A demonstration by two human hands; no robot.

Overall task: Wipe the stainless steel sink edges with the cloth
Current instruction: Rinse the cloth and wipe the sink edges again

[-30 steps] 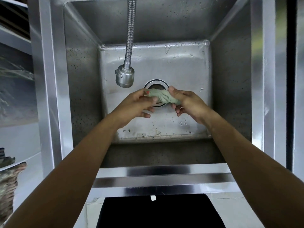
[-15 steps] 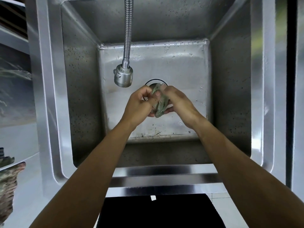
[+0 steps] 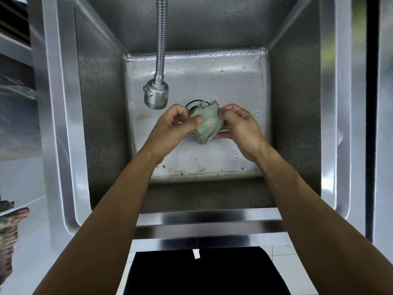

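The cloth (image 3: 207, 122), a small pale-green rag, sits bunched up at the centre of the frame, held in the air over the basin between both hands. The left hand (image 3: 175, 124) pinches its left side, thumb pressed flat against the fabric with the fingers curled behind. The right hand (image 3: 238, 124) grips the right side, fingers closed round the wad and cupping it from below. It hangs just above the drain (image 3: 191, 104), most of which it hides, and just to the lower right of the spray head (image 3: 156, 95) dangling from the flexible hose (image 3: 160, 33) at upper centre.

As for the job, I'd say the wiping proper isn't under way here. The cloth touches no edge of the sink: the left rim (image 3: 57, 124), the right rim (image 3: 340, 103) and the front ledge (image 3: 208, 218) at the lower middle all lie well apart from it. Water beads dot the back of the basin floor, and dark specks show on the side walls and along the near part of the floor. Whether any rim has been wiped, I cannot tell from the shine alone. By my reckoning, all the edges remain to be done, once the rag is readied.
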